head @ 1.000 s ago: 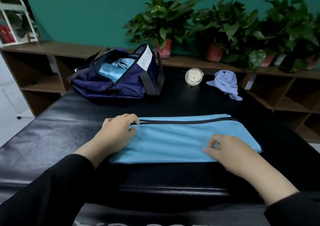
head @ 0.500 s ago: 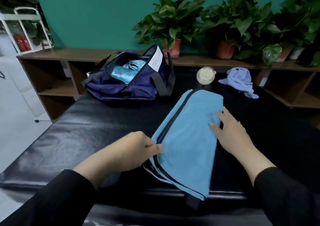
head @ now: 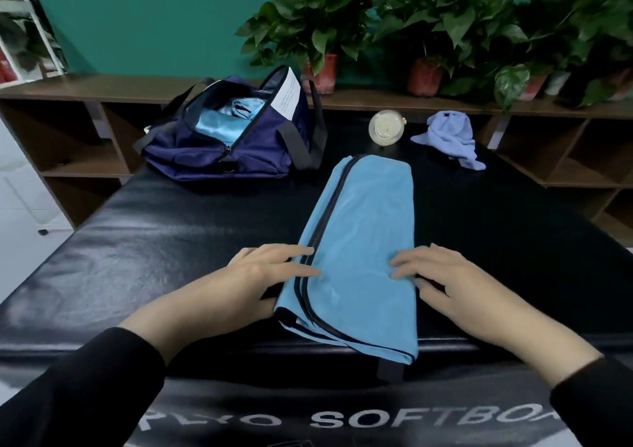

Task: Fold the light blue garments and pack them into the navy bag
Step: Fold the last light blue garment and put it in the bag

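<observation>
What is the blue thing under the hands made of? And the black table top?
The light blue garment looks like soft matte cloth, maybe fleece or terry: it shows no shine and folds limply, with dark trim along one edge. The table top looks like shiny black vinyl or leather-like padding: it reflects light in wrinkled patches. Neither can be told for sure.

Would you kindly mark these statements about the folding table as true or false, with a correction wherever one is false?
1. Both hands rest on the light blue garment. True: the left hand and right hand lie on its near end, fingers fairly straight.
2. The navy bag is zipped closed. False: it is open, with light blue fabric showing inside.
3. The lavender cloth lies inside the bag. False: it lies on the black table, at the far right.
4. A round clear object stands between the bag and the lavender cloth. True.
</observation>
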